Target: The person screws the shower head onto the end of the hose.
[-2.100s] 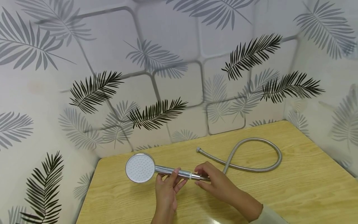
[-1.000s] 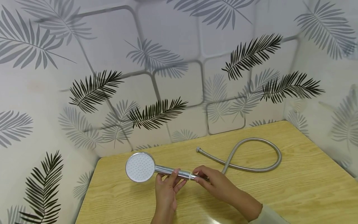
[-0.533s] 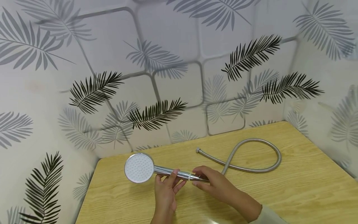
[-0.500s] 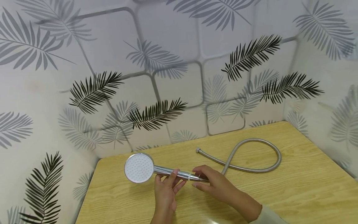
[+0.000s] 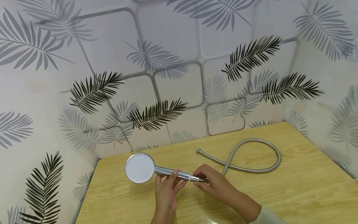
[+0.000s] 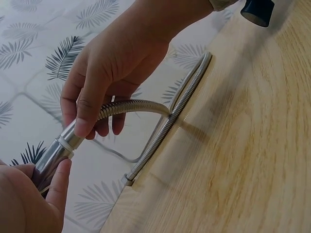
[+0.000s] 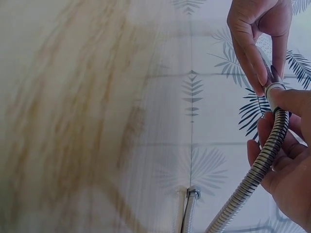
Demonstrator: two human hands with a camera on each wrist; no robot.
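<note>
The left hand (image 5: 165, 194) grips the shiny handle (image 5: 183, 175) of a handheld shower head (image 5: 139, 168), thumb on top. Just beside it, the right hand (image 5: 216, 183) pinches the silver cone (image 5: 194, 178) on one end of the hose (image 5: 258, 170). A white ring (image 5: 190, 177) sits between the two hands' fingers. The shower head's round part sticks out past the left fingers. Beyond the right fingers, the bendy metal hose loops on the wooden table (image 5: 131, 202). Further off is a leafy wall (image 5: 179, 88).

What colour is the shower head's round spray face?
The spray face is white with small dots; the head view shows it best.
</note>
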